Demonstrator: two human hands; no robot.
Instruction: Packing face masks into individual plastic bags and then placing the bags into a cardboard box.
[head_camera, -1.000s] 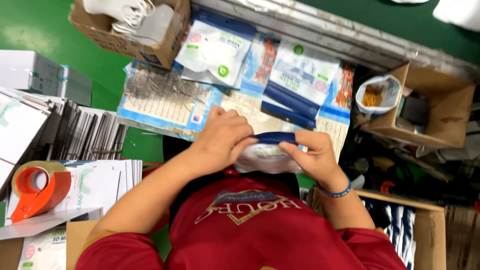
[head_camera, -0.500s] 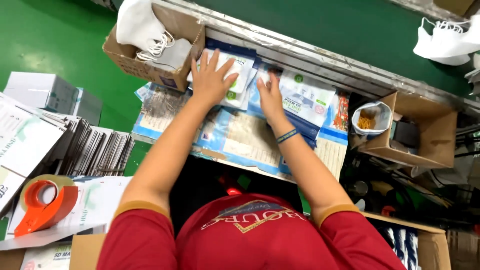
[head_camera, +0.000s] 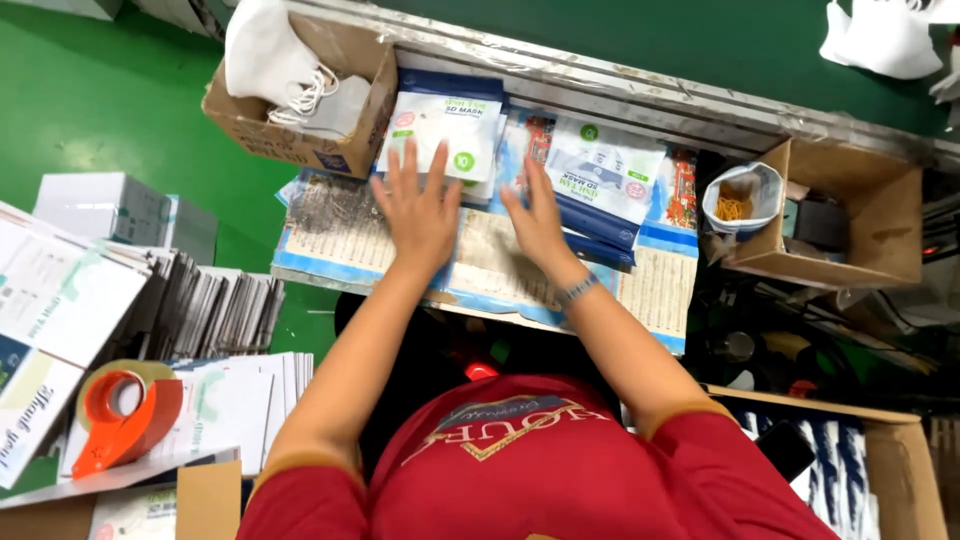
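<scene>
We have both hands flat on the bench, fingers spread and clamped on nothing. Our left hand presses near the middle of the bench, its fingertips just reaching the lower edge of the white mask packs stacked at the far edge. Our right hand lies just beside it, palm down, fingers apart, with its fingertips at the near edge of the second stack of packs, which leans toward the right. Under both palms lies a printed sheet that covers the bench top and overhangs its near edge.

The likely trouble is sliding. The packs look glossy and are piled loosely, so a push from either hand could fan them out or send the top one toward the far rail. The right stack is already askew, and its lower packs jut toward the bag of rubber bands in the box at the right end; a nudge that way could tip the bag. At the far left corner, a carton of loose white masks touches the left stack, and a strap could catch on our fingers. The sheet itself may creep off the near edge if we lean on it while drawing our hands back.
</scene>
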